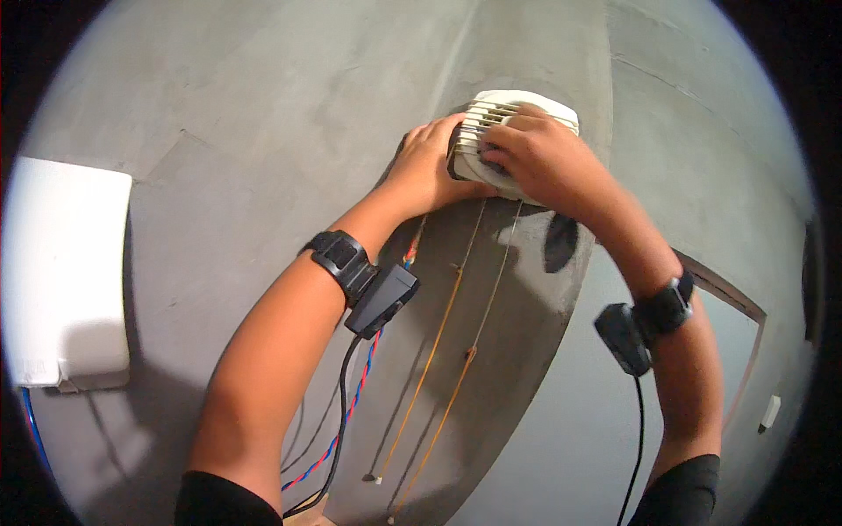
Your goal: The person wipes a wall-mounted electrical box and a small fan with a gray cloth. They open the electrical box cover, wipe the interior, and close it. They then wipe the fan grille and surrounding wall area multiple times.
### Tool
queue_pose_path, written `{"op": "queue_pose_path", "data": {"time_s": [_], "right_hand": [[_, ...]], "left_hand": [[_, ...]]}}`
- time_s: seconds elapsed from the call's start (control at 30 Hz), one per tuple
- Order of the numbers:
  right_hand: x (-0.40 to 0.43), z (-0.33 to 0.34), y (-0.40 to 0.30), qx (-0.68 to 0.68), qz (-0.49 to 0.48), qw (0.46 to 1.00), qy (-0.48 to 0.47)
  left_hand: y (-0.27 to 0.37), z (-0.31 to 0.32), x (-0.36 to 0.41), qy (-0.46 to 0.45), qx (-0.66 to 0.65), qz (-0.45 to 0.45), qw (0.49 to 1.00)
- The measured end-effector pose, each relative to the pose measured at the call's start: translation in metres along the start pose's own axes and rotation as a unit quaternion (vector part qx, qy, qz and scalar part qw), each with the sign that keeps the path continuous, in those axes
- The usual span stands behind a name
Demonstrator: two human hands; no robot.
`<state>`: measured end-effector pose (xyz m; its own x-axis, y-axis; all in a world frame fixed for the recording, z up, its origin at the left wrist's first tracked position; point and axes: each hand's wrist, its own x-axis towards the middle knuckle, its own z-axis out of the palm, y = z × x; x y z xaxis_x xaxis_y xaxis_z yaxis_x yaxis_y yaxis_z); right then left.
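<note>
A cream slatted plastic wall fan (552, 108) is mounted high on the grey wall, with two pull cords (447, 309) hanging from its underside. My left hand (431, 164) holds the fan's left side, its fingers behind the edge and the thumb below. Across the front grille lies my right hand (536, 148), its fingers bent against the slats; whether they grip something small there I cannot tell. The hand covers much of the grille's middle. Twisted red and blue wires (358, 394) run down the wall behind my left forearm.
A white box-shaped appliance (72, 263) hangs on the wall at far left, with a blue cable below it. At the lower right is a pale grey door or panel (592, 394), with a small white fitting (771, 413) farther right. Black cables hang from both wrist-worn devices.
</note>
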<state>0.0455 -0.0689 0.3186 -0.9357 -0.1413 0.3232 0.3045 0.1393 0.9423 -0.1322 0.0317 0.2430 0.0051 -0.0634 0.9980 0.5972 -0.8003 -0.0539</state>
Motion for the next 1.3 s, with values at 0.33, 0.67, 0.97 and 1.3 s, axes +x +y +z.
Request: {"op": "queue_pose_path", "data": {"time_s": [0.33, 0.67, 0.97, 1.3], "right_hand": [[0.017, 0.026, -0.008, -0.020, 0.061, 0.998, 0.019], [-0.032, -0.039, 0.000, -0.003, 0.150, 0.988, -0.020], [0.008, 0.015, -0.012, -0.037, 0.087, 0.995, 0.012], [-0.059, -0.034, -0.011, -0.047, 0.060, 0.997, 0.016]], "left_hand": [[-0.008, 0.011, 0.003, 0.035, -0.007, 0.043, 0.998], [-0.003, 0.007, -0.003, 0.001, -0.035, 0.005, 0.999], [-0.014, 0.011, 0.001, 0.012, -0.010, 0.039, 0.999], [-0.006, 0.010, -0.003, -0.018, 0.003, 0.001, 1.000]]}}
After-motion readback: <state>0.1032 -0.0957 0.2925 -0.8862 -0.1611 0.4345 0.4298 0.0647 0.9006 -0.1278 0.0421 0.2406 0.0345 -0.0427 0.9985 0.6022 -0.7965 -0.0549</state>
